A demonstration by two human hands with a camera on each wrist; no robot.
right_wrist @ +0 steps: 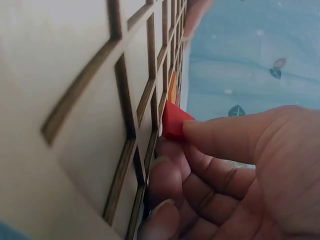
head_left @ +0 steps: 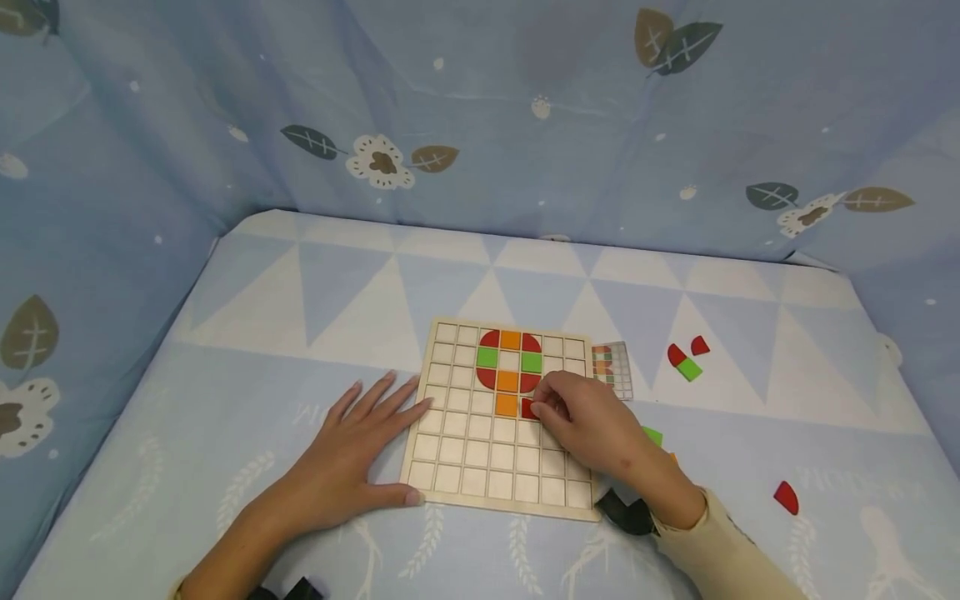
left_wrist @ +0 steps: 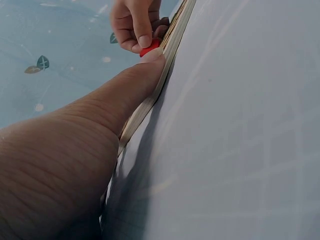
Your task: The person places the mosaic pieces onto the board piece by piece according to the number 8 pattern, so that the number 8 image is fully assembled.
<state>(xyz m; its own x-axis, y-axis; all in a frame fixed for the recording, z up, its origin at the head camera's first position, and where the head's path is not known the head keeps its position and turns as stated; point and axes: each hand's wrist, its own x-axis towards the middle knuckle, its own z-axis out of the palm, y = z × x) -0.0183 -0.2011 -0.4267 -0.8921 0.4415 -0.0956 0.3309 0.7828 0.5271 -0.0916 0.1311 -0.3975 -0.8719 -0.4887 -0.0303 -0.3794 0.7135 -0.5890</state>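
Observation:
A wooden grid board [head_left: 468, 482] lies on the patterned cloth. Red rounded-corner tiles, orange square tiles [head_left: 507, 405] and green square tiles [head_left: 487, 357] sit in its upper cells. My right hand [head_left: 588, 421] pinches a red tile [right_wrist: 175, 121] between thumb and fingers, tilted at a cell just right of the lowest orange square. Spread along the board's left side, my left hand [head_left: 348, 467] has straight fingers, with the fingertips at the left edge and the thumb at the lower left corner. In the left wrist view, the left thumb [left_wrist: 125, 87] lies along the board's edge.
A printed pattern card [head_left: 618, 371] lies against the board's right side. Beyond it are two red tiles and a green tile [head_left: 688, 369]; another red tile [head_left: 787, 497] lies farther right. Part of a green tile [head_left: 652, 435] shows beside the right wrist. Hanging cloth surrounds the table.

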